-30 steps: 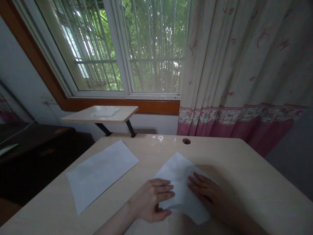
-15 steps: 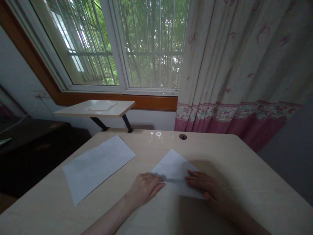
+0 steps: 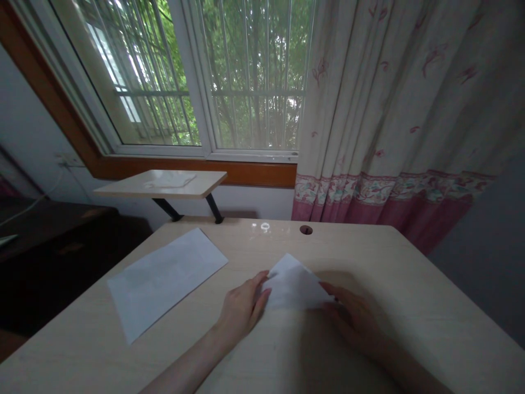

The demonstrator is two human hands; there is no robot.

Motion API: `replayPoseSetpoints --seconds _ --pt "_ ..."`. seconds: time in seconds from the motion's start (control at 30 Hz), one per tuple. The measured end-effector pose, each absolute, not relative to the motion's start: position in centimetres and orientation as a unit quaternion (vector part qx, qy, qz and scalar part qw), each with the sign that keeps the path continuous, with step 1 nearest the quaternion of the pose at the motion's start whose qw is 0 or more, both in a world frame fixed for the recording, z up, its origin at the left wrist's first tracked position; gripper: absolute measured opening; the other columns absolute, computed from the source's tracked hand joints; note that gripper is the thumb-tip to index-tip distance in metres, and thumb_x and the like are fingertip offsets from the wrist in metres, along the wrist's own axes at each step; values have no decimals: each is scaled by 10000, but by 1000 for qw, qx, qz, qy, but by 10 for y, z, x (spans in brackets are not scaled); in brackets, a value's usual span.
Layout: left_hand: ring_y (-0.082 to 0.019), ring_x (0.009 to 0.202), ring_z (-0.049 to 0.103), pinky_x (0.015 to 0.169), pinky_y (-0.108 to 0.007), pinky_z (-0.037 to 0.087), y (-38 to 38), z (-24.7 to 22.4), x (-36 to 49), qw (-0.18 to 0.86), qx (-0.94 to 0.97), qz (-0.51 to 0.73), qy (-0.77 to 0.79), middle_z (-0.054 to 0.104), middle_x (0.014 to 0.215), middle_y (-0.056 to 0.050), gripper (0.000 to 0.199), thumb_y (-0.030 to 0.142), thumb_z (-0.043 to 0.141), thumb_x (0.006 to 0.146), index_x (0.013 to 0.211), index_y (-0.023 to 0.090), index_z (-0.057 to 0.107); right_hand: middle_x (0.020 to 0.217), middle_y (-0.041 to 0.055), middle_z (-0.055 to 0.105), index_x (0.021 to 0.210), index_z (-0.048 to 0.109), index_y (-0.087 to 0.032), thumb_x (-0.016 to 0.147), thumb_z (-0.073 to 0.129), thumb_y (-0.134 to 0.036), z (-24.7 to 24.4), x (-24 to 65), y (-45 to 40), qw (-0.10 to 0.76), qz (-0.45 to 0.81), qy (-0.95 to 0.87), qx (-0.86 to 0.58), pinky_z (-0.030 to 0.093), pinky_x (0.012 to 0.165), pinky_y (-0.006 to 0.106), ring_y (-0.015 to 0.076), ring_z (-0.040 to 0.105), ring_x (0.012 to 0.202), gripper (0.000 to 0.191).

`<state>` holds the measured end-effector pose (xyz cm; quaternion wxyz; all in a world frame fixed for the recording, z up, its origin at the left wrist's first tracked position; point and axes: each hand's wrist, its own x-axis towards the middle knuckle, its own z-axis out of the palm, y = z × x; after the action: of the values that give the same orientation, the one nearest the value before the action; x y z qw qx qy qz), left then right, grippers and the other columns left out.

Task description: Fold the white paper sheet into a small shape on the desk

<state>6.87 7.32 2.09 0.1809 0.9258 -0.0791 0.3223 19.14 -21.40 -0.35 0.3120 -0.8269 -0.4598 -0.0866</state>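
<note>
A folded white paper [image 3: 293,284] lies on the desk with its point toward the window and a straight edge toward me. My left hand [image 3: 245,305] grips its left corner between thumb and fingers. At the right corner, my right hand [image 3: 353,314] has the paper between its thumb and fingers. Off to the left, a larger white sheet [image 3: 166,284] lies flat, touched by neither hand. The underside of the folded paper is hidden.
The pale wooden desk [image 3: 246,366] has a round cable hole [image 3: 305,230] near its back edge. A small raised shelf [image 3: 123,187] at the back left bears thin white paper [image 3: 172,179]. Behind are a barred window and a long curtain [image 3: 369,109].
The lower flap of the paper no longer shows below the crease, leaving a smaller triangular shape. My hands have shifted from lying across the paper to holding its side corners.
</note>
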Motion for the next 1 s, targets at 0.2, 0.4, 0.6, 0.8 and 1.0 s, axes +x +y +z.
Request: replayPoseSetpoints --seconds 0.2,0.4,0.6,0.8,1.0 --pt "-229 1181 564 973 -376 493 72 27 68 150 895 406 -106 586 1273 -125 459 204 453 949 1396 177 349 1352 113 559 1464 314 -243 959 422 -300 -4 194 -204 315 -134 -410 -845 519 930 442 254 593 1156 519" --pt "-215 1218 533 1031 -362 431 69 27 64 21 880 411 -236 645 1210 -74 443 115 394 964 1396 208 415 1437 121 471 1536 91 -262 976 424 -233 -13 189 -197 237 -282 -426 -826 477 989 476 286 502 1267 651" --pt "-246 1327 425 1076 -409 398 65 27 67 0 902 353 -248 542 1372 -88 415 104 439 932 1336 182 489 1382 88 536 1513 213 -270 938 464 -81 -18 179 -197 197 -345 -488 -777 397 1070 484 266 455 1311 656" --pt "-260 1393 343 1124 -473 361 64 29 72 30 944 234 -232 407 1488 -98 437 158 428 953 1389 161 445 1473 33 435 1496 277 -294 951 429 -137 -4 179 -189 150 -210 -540 -801 304 1133 488 240 367 1371 587" --pt "-250 1415 306 1134 -495 330 64 30 76 55 960 140 -235 343 1527 -71 421 238 453 989 1409 240 433 1523 20 332 1496 260 -324 981 456 -262 0 184 -185 128 -109 -566 -807 364 1103 467 232 362 1373 554"
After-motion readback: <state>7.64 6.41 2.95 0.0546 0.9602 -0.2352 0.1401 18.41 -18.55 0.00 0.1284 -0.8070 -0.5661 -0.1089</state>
